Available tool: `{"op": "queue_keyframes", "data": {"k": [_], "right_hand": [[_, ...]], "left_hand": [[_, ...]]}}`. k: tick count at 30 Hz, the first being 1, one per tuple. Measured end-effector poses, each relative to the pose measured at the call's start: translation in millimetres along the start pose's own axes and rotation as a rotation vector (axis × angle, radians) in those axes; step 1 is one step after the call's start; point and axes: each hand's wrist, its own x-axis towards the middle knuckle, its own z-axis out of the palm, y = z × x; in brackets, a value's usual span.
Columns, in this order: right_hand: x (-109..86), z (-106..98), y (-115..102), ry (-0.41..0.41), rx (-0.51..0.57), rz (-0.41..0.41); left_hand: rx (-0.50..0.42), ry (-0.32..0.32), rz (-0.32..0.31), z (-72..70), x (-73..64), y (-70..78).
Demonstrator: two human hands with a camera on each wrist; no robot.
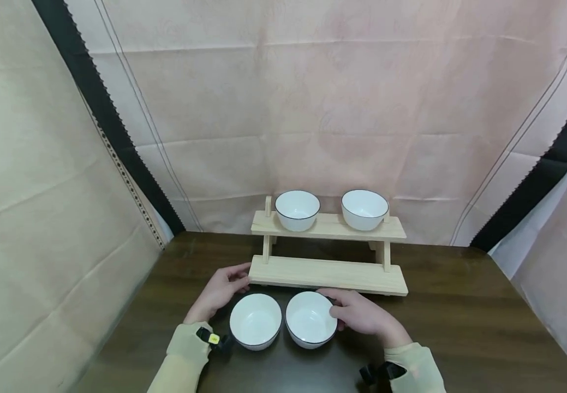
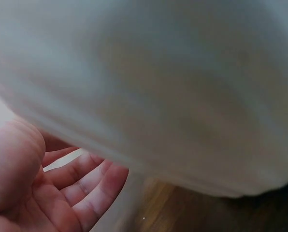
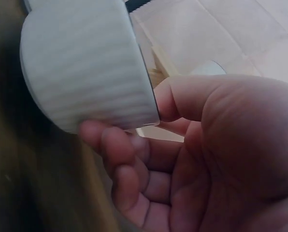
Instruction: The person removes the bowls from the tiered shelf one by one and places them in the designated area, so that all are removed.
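Two white bowls with dark rims stand side by side on the dark wooden table. My right hand grips the right bowl at its right side, thumb on the rim. The right wrist view shows this ribbed bowl pinched between thumb and curled fingers of my right hand. My left hand lies beside and behind the left bowl with relaxed fingers. In the left wrist view that bowl is a blurred white mass, and my left hand is below it with a gap between.
A two-tier light wooden rack stands just behind the bowls. Its top shelf carries two more white bowls; its lower board is bare. Pinkish cloth walls close in the table at the back and sides.
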Motion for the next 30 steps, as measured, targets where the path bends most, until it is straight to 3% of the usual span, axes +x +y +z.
{"op": "queue_keyframes", "data": {"k": [9, 30], "right_hand": [[-1.1, -0.2, -2.4, -0.019, -0.063, 0.048], [-1.1, -2.6, -3.8, -0.039, -0.039, 0.080]], "left_hand": [[-0.005, -0.001, 0.005, 4.1, 4.4, 1.4], [0.016, 0.001, 0.004, -3.3, 1.1, 0.1]]}}
